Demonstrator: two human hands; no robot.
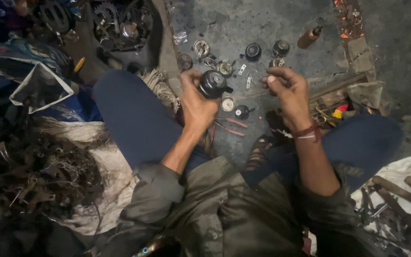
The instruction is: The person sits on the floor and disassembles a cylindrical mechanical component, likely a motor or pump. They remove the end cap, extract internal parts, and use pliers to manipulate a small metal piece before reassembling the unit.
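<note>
Above the grey, pitted concrete floor, between the person's knees, the left hand has its grip clamped around a round black housing, a smooth, glossy, domed part with a short stub jutting from its right side. To its right the right hand is raised with fingers curled together; whether anything small is pinched in them cannot be told. Below the housing, on the floor, lie a shiny round metal cap, a small black knob-like part and red-handled pliers. Farther off are more round black and metal parts, and a brown bottle lying on its side at far right. At left, a dirty pale cloth carries a tangled heap of dark scrap metal.
</note>
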